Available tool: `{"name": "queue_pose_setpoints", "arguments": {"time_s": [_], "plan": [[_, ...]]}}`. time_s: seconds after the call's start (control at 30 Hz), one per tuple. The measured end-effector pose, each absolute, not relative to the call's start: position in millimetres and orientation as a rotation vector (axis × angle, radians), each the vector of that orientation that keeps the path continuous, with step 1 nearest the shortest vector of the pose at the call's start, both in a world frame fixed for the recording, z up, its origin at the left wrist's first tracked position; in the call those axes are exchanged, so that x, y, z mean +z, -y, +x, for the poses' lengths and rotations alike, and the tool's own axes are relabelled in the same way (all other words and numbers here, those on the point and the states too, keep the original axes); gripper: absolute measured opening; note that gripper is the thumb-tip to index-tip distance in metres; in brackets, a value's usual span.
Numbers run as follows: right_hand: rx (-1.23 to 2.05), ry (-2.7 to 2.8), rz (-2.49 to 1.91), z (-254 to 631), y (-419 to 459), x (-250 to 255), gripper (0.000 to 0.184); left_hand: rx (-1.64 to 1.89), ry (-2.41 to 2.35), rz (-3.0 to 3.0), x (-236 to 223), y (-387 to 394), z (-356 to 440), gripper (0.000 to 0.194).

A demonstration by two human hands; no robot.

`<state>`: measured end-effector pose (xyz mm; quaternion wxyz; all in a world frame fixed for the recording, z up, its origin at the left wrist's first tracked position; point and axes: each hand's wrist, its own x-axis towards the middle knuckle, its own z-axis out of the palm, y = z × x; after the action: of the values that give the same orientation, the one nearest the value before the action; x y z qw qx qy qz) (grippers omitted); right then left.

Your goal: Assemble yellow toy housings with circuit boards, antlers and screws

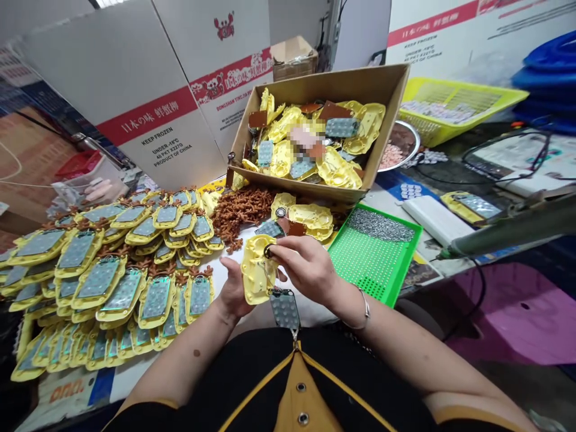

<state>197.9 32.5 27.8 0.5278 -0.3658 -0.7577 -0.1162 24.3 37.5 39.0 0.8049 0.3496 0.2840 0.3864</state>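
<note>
My left hand is closed round the edge of a yellow plastic shell, its hollow inner side facing up. Between the thumb and fingers of my right hand is a small round black part, seemingly a speaker, at the shell's upper right. Thin wires run down from there. A grey circuit board with round pads hangs below the shell, in front of my apron. Just beyond my hands lie more yellow shells and a pile of small brown plastic pieces.
Stacked yellow shells with boards fill the left side. A cardboard box of shells and boards stands ahead. To the right are a green tray of small metal screws, a yellow basket and a dark green tool-like bar.
</note>
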Motion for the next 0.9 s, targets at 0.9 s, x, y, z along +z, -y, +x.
{"name": "queue_pose_setpoints", "arguments": {"time_s": [0.9], "plan": [[0.162, 1.729, -1.092, 189.6, -29.0, 22.8, 0.011, 0.825, -0.806, 0.832, 36.5, -35.8, 29.5, 0.062]]}}
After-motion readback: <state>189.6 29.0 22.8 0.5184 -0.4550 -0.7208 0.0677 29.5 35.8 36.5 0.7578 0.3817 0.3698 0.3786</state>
